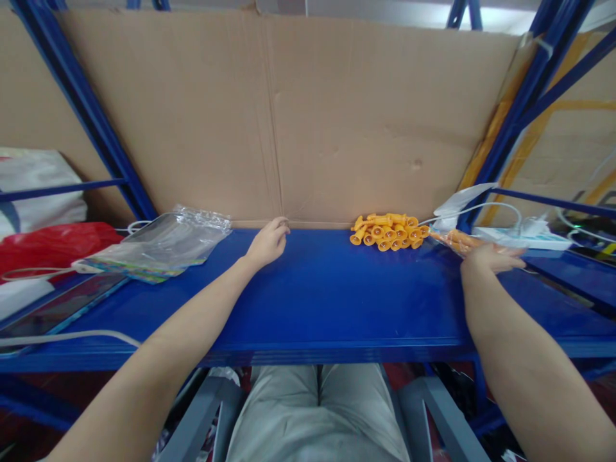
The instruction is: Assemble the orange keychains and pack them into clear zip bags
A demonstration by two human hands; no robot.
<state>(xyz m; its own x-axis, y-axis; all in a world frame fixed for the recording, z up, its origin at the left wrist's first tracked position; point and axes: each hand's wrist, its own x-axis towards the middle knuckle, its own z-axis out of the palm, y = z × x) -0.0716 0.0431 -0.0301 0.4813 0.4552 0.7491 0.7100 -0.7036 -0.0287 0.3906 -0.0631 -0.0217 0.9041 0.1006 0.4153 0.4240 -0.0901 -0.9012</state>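
Observation:
My left hand (pixel 269 242) is over the back part of the blue shelf (pixel 337 295), its fingers curled together. Whatever may be between its fingertips is too small to make out. At the right, my right hand (pixel 493 258) reaches over the end of a clear plastic bag with orange pieces (pixel 457 241), fingers stretched to the right. The hand hides part of that bag. Between my hands, nearer the right one, lies a stacked pile of yellow-orange flared plastic pieces (pixel 389 232), many with their round ends facing me.
A cardboard panel (pixel 337 122) stands behind the shelf, between blue metal posts (pixel 91 109). Clear plastic bags (pixel 168 240), a red bag (pixel 58 247) and a dark flat panel (pixel 62 308) lie left. White cable (pixel 505 205) loops at right, near a pale-blue packet (pixel 529 239).

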